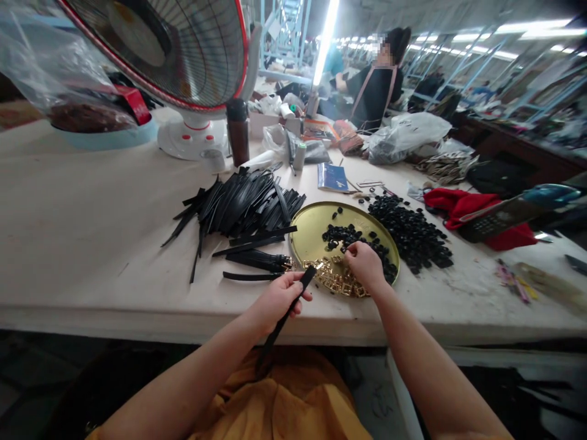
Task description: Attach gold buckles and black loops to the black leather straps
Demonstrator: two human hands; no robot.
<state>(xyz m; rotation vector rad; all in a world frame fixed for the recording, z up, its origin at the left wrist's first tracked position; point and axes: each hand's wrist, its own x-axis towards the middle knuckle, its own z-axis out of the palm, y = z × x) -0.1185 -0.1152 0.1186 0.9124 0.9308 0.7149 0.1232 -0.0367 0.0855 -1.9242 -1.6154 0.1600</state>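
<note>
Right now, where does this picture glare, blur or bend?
In the head view, the upright tube light burns out white, the person beyond looks hazy, the fan seems stretched toward the corner; the left hand and black strap look fairly clear.

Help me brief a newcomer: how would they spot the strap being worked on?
On the pale table, find the round gold tray. Just off its near left edge, the left hand holds a slanting black strap. Unlike the other straps, which lie on the table, this one is off it, in the hand.
</note>
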